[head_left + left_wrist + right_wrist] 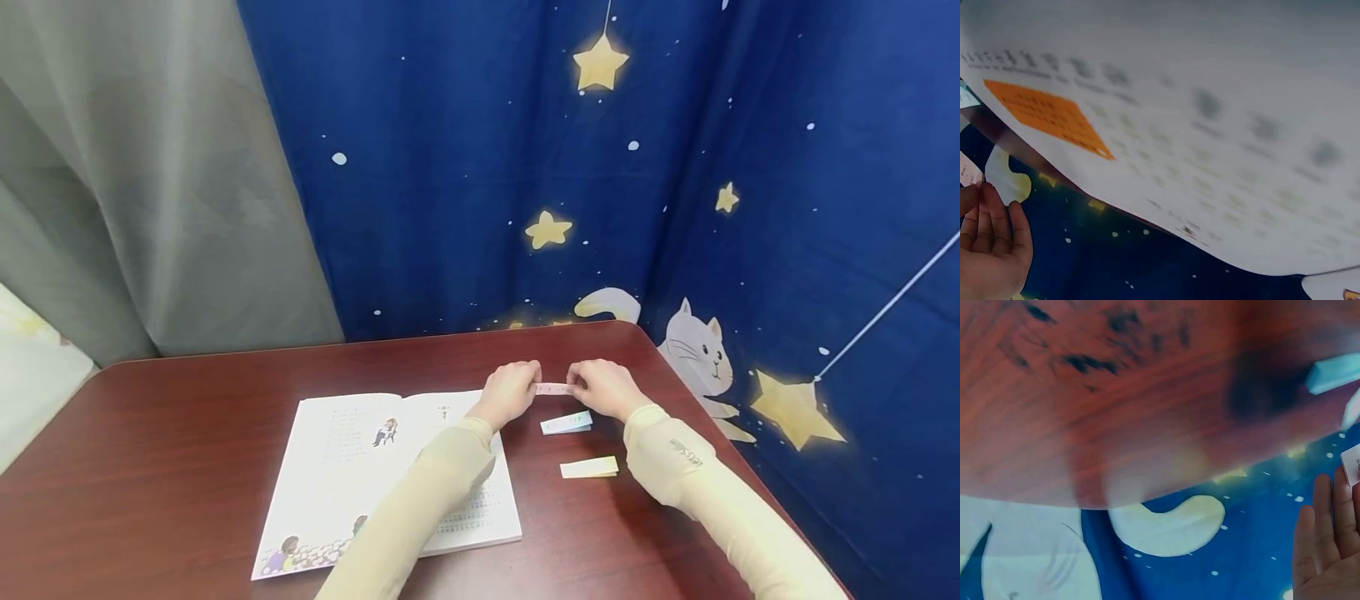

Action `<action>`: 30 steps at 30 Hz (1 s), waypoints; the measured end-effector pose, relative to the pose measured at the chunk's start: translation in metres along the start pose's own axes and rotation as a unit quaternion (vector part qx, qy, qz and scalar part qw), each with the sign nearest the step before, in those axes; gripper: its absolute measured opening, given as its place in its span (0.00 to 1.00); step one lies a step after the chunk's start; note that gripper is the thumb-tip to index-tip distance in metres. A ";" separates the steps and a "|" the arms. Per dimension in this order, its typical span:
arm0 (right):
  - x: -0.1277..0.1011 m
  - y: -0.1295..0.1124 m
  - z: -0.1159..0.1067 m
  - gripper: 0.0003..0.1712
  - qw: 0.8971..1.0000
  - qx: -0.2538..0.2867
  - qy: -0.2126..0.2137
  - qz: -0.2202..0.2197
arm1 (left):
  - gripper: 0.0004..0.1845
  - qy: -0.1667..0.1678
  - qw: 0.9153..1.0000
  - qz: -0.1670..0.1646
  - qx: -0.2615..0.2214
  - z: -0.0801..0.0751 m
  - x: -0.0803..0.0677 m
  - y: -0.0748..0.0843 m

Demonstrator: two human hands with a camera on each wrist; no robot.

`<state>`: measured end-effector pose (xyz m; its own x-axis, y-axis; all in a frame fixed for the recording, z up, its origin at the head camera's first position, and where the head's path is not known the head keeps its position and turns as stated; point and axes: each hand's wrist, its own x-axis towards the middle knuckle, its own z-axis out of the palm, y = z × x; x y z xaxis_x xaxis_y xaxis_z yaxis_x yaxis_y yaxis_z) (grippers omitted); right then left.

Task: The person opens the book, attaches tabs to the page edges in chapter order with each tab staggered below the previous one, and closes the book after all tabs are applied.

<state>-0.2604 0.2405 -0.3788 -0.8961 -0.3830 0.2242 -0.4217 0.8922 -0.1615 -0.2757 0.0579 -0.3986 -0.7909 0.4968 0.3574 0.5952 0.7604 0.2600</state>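
A small pink paper strip (pixel 553 389) with faint print stretches between the two hands, past the right page of an open book (pixel 318 492). My left hand (pixel 512 392) pinches its left end between thumb and fingertips; the left wrist view shows the strip (pixel 969 170) at the fingertips. At the other end, my right hand (pixel 606 387) grips the strip, whose corner (pixel 1352 465) shows above the fingers in the right wrist view. Just nearer than the hands lies a folded light-blue strip (pixel 566 423). A folded pale-yellow strip (pixel 588 468) rests closer still on the table.
The dark red wooden table (pixel 187 433) has a rounded far right corner near the right hand. My left forearm crosses over the book's right page. Behind the table hang a blue star-patterned curtain (pixel 450 167) and a grey curtain (pixel 150 167).
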 end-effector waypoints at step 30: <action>0.001 -0.067 -0.038 0.02 0.992 0.104 -0.005 -0.078 | 0.10 0.156 0.940 0.193 0.236 -0.064 -0.063 -0.032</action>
<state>-0.2282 0.1897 -0.3311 -0.8188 -0.5159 0.2516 -0.5735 0.7541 -0.3201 -0.2358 -0.0244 -0.3716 -0.4050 0.6827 0.6082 0.6418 0.6860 -0.3427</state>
